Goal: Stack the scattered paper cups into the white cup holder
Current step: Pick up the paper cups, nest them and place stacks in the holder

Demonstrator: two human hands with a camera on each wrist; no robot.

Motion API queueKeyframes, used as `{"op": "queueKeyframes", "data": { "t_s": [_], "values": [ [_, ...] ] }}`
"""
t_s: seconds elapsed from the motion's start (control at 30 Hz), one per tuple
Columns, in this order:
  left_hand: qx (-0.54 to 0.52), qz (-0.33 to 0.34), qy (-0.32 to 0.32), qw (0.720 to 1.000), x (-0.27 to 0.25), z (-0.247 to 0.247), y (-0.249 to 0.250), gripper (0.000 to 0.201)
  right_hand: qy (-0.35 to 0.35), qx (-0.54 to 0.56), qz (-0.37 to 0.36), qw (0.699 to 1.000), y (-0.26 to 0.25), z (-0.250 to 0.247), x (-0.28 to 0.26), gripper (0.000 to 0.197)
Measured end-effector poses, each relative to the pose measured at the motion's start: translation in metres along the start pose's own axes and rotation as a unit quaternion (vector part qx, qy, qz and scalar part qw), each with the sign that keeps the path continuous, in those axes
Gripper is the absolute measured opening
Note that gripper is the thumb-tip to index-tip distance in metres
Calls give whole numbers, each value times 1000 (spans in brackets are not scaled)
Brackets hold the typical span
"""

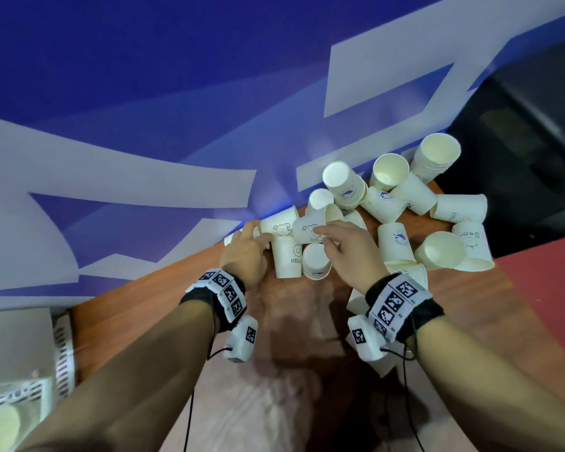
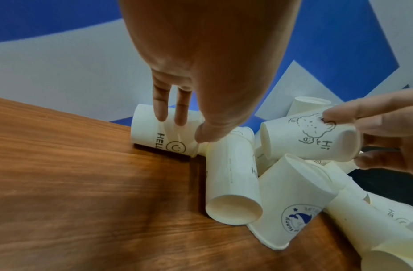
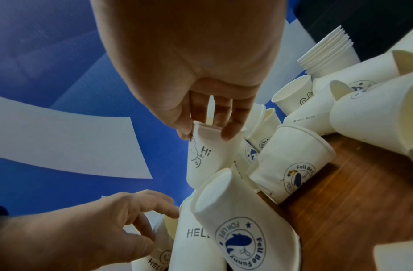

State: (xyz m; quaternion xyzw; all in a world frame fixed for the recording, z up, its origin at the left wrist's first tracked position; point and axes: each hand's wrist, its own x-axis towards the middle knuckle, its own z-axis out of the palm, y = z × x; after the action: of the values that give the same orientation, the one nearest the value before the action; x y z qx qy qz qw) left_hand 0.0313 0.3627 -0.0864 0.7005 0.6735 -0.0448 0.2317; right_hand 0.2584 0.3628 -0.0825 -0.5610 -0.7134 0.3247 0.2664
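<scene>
Many white paper cups lie jumbled at the far end of the wooden table [image 1: 291,353]. My right hand [image 1: 323,236] pinches the base of a bear cup marked "Hi" [image 2: 300,135], held on its side above the pile; thumb and fingers grip its bottom rim [image 3: 205,135]. My left hand [image 2: 184,128] lies over a "HELLO" smiley cup [image 2: 152,135] on its side at the table's far edge, fingers on top and thumb at its mouth end. The white cup holder [image 1: 62,353] stands at the lower left with a cup [image 1: 0,425] inside.
A nested stack of cups [image 1: 436,158] stands at the far right of the pile. A blue and white wall [image 1: 144,125] runs along the table's far edge. A dark area and a red surface [image 1: 535,305] lie to the right.
</scene>
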Motion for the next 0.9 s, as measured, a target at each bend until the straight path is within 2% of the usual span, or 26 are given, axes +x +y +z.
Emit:
{"op": "queueKeyframes", "data": {
  "t_s": [0.13,0.37,0.53,0.73,0.9],
  "values": [
    [52,-20,-11,998,0,-1,-2,50,4,13,3,1000,1,-1,-4,30],
    [75,-81,-21,994,-16,5,-22,27,9,12,-2,1000,-5,-6,-12,27],
    [105,-104,-34,988,-34,5,-39,21,-9,7,-2,1000,-18,-15,-21,23],
    [39,-106,22,993,-71,-8,-40,24,-22,0,-6,1000,-56,-25,-32,18],
    [-27,-103,101,989,-120,-28,-47,21,-33,9,-44,998,-104,-18,-50,12]
  ]
}}
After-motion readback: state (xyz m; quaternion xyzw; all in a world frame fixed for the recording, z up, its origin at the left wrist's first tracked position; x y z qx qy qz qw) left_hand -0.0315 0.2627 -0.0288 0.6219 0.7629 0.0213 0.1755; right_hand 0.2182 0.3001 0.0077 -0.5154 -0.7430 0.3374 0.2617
